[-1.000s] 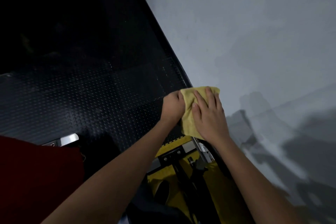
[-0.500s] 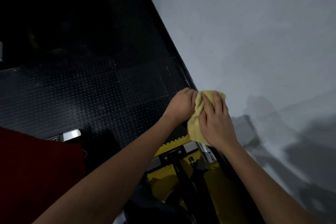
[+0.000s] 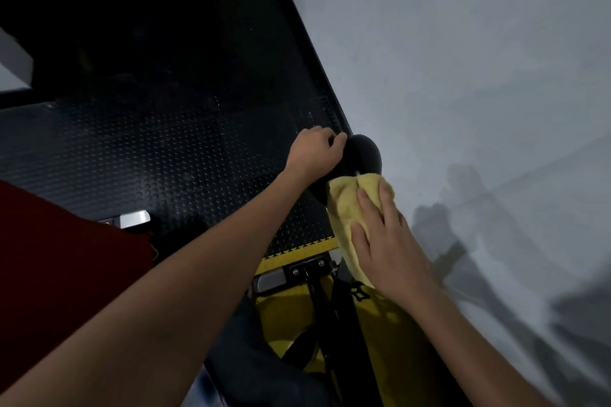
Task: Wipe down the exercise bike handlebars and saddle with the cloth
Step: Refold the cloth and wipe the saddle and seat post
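**Cloth pressed on black saddle, both hands at right of centre**

Head view, looking down. Right of centre: rounded black padded saddle (image 3: 363, 155), only its upper end showing, the rest covered by hand and cloth. Left hand (image 3: 315, 152) at the saddle's left edge, fingers curled round that edge, gripping it. Just below the saddle's exposed end: soft pale-yellow cloth (image 3: 347, 208), bunched at the top and hanging down in a long fold toward the lower centre. Right hand (image 3: 386, 241) laid flat over the cloth, fingers straight and a little spread, pressing the fabric against what lies beneath; thumb on the cloth's left part, fingertips near its upper bunched end. Forearms running in from lower left and lower right corners.

Below the hands, lower centre: yellow bike frame panel (image 3: 287, 311) with black post (image 3: 322, 304) running down across it, and a small dark bracket with two screws (image 3: 307, 268) at its top. Handlebars not identifiable in this view.

Upper left and middle of the frame: dark studded rubber floor mat (image 3: 148, 149), with a yellow-edged strip (image 3: 304, 249) at its near border beside the bracket. Left of centre on the mat: small silver metal piece (image 3: 134, 218). Far left, lower half: dark red fabric (image 3: 49, 258), blurred at the edge of view. Whole right half of the frame: pale grey wall (image 3: 463, 59) carrying soft shadows in its lower part.
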Demonstrator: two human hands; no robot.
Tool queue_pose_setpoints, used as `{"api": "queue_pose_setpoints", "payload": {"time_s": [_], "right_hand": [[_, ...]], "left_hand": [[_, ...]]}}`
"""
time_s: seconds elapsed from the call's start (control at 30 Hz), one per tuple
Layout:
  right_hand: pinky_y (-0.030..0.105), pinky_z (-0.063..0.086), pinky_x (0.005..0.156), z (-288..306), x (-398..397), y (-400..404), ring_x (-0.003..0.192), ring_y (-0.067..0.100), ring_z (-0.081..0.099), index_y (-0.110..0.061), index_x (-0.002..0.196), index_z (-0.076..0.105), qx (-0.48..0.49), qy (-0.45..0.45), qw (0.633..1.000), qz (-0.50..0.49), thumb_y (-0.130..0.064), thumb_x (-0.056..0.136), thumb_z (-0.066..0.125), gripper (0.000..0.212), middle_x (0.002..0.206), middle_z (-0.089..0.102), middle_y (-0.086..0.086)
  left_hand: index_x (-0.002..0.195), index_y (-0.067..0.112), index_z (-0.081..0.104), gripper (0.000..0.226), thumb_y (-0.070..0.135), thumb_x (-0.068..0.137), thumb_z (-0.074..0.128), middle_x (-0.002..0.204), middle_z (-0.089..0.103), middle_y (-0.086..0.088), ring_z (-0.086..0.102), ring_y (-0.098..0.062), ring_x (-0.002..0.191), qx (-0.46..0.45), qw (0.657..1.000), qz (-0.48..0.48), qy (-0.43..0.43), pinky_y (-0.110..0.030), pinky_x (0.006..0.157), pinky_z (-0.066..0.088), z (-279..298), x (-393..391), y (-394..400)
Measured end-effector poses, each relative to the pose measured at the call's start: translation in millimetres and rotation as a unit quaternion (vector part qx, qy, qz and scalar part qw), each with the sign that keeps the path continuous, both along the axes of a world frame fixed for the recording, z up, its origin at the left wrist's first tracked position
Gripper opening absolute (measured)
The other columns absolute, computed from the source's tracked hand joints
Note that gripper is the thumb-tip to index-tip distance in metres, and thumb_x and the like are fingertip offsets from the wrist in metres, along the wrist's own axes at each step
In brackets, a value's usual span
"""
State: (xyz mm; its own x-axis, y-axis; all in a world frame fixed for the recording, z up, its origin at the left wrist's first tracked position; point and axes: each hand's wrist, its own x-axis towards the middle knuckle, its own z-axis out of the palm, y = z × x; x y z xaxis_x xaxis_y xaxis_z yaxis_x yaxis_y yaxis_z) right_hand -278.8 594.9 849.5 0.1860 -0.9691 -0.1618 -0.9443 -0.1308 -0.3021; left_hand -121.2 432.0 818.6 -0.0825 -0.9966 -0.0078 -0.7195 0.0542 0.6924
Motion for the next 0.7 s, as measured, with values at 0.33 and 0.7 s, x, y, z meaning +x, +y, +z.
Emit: {"api": "queue_pose_setpoints", "payload": {"time_s": [0.33,0.7], "right_hand": [[0.048,0.026,0.118,-20,24,-126,0.148,0.035,0.024,-0.019,0.16,0.019,-0.028,-0.121,0.985,-0.12,-0.04,0.107,0.027,0.057,0.165,0.016,0.013],[0.036,0.043,0.097,8,2,-26,0.138,0.027,0.044,-0.033,0.16,-0.008,0.086,-0.124,0.984,-0.099,-0.064,0.096,0.013,0.074,0.165,0.019,0.005]], "left_hand": [[0.071,0.005,0.057,0.043,0.03,0.102,0.041,0.068,0.06,-0.005,0.052,-0.019,0.061,0.028,0.994,0.046,0.091,-0.034,0.057,0.039,-6,5,-8],[0.083,0.014,0.065,0.039,0.034,0.101,0.036,0.079,0.067,0.002,0.062,-0.014,0.074,-0.014,0.994,0.052,0.098,-0.037,0.069,0.051,-15,9,-10]]}}
